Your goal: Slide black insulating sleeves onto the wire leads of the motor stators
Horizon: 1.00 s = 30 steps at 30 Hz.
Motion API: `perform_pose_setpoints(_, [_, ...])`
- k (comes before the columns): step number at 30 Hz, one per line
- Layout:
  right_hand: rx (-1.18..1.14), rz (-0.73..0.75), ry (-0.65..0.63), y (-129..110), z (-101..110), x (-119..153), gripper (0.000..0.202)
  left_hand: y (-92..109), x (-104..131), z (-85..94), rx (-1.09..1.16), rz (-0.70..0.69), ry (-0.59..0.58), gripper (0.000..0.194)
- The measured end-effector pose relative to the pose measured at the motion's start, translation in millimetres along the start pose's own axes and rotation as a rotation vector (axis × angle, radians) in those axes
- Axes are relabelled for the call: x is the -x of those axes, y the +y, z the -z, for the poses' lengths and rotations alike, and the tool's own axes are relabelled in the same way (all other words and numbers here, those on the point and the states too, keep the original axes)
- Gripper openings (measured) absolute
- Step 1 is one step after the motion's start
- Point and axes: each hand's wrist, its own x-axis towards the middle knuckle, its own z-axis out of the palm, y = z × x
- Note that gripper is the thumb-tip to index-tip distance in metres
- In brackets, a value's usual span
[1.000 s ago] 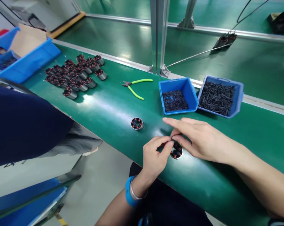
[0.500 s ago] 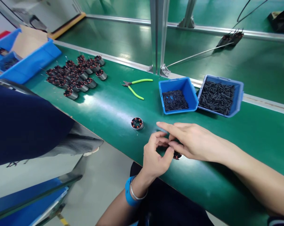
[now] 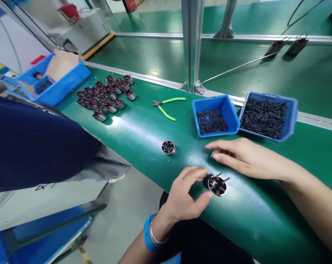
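Note:
A small motor stator (image 3: pixel 217 185), a metal ring with copper windings, stands on the green bench with dark sleeved wires sticking up. My left hand (image 3: pixel 186 192) curves around its left side, thumb near the rim and fingers apart; whether it touches is hard to tell. Above and to the right, my right hand (image 3: pixel 237 156) hovers over the bench, index finger stretched out, nothing visible in it. Another stator (image 3: pixel 168 147) sits farther left. Beyond my right hand are a blue bin (image 3: pixel 233 117) of thin black tubes and a second bin (image 3: pixel 291 117) of thicker black tubes.
Green-handled cutters (image 3: pixel 167 106) lie open behind the lone stator. Several stators (image 3: pixel 108 95) are grouped at the far left, beside a large blue crate (image 3: pixel 64 82). A metal post (image 3: pixel 192 47) rises at the bench's back. A person in dark clothing (image 3: pixel 39 143) is on the left.
My hands have separated: the right has drawn back to the right, and the left has spread its fingers, uncovering the stator and its upright wires. The camera view has shifted slightly.

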Motion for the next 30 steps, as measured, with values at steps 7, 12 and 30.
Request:
perform_pose_setpoints(7, [-0.186, -0.076, -0.29, -1, -10, -6, 0.039, -41, -34, 55.3, -0.332, 0.269, 0.364, 0.061])
perform_pose_setpoints(12, [-0.006, -0.07, 0.008, -4, -26, -23, 0.043, -38, -41, 44.3, -0.269, 0.1, -0.066, 0.064])
perform_pose_setpoints(30, [-0.391, -0.314, -0.096, 5, -49, -34, 0.03, -15, -30, 30.9, -0.098, 0.093, 0.341, 0.032])
